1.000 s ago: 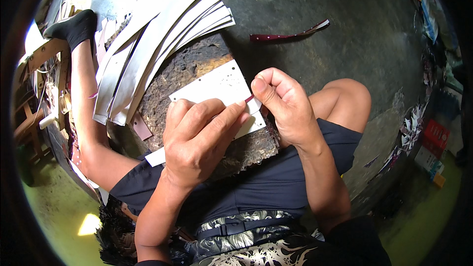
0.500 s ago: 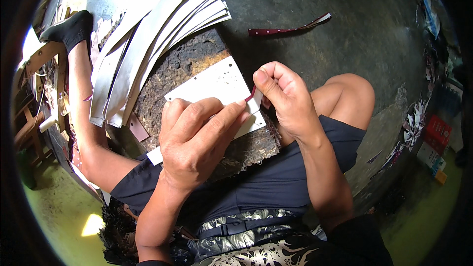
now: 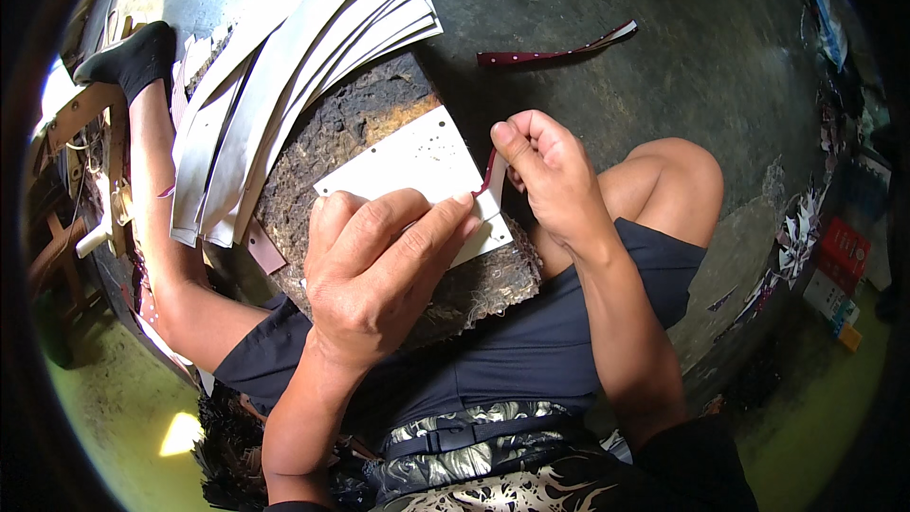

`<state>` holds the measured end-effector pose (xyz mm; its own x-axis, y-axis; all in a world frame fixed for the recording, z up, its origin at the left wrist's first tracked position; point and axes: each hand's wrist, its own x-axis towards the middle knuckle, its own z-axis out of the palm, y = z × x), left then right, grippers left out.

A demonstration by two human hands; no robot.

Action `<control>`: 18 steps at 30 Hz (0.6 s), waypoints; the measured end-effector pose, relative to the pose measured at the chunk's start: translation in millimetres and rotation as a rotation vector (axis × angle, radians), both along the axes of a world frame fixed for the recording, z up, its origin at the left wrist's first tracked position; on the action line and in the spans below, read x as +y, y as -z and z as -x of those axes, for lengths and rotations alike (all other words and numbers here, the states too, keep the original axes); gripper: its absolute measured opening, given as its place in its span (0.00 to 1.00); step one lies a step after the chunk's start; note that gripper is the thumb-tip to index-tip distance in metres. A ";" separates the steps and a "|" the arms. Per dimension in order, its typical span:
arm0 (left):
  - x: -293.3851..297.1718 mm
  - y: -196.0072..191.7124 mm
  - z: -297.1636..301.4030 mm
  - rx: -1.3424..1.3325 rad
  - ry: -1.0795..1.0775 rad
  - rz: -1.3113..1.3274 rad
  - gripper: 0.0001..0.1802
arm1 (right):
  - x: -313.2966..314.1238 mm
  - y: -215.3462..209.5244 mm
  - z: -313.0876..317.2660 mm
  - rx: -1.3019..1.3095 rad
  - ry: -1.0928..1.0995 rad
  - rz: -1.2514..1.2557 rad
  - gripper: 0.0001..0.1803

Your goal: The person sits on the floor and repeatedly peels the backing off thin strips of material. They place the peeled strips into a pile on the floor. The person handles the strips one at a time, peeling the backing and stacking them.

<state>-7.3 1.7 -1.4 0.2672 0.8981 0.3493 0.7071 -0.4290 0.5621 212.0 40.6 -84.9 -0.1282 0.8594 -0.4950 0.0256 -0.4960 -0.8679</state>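
A big fan of pale strips (image 3: 284, 85) lies off the far-left edge of the worn dark block (image 3: 379, 123), seemingly waiting, while one white punched card (image 3: 417, 171) sits on the block's near-right corner under the left hand (image 3: 374, 265), spread flat on it. The right hand (image 3: 550, 175) pinches a thin dark-red strip (image 3: 489, 173) at the card's right edge (work looks early), with bare floor (image 3: 664, 85) open beyond, a second red strip (image 3: 555, 49) lying there.
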 end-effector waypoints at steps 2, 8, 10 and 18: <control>-0.1 0.0 0.3 0.000 0.003 -0.001 0.22 | 0.3 2.5 -0.4 -0.045 -0.001 -0.007 0.15; 0.2 0.0 1.3 -0.004 0.009 0.003 0.22 | 3.5 7.7 -0.6 -0.182 -0.025 -0.002 0.16; 0.3 -0.3 1.4 -0.004 0.011 0.004 0.22 | 4.7 9.0 0.2 -0.234 -0.005 -0.040 0.18; 0.1 -1.9 1.0 -0.011 0.003 0.017 0.21 | 9.2 16.4 -0.2 -0.479 -0.022 -0.076 0.19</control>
<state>-8.4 1.8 0.5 0.2667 0.9030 0.3369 0.6996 -0.4218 0.5767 212.1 49.8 -101.3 0.0806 0.8950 -0.4387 0.4409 -0.4267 -0.7896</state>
